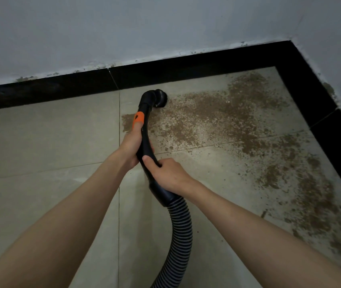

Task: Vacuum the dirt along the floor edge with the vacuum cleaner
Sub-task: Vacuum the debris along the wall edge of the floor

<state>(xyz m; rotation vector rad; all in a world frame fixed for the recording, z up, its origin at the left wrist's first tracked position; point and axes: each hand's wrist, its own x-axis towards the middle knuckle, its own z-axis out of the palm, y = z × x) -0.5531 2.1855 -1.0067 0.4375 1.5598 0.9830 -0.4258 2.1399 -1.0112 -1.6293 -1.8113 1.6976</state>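
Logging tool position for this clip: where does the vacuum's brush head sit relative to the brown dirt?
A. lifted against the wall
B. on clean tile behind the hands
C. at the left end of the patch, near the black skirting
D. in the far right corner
C: the brush head sits at the left end of the dirt, just below the black skirting.

Two bare hands, the left hand (131, 145) and the right hand (167, 176), are on one vacuum wand (146, 140). There is one orange band (138, 118), one round brush head (159, 98), one ribbed hose (179, 231), one brown dirt patch (238, 125) and two black skirting strips meeting at the upper right.
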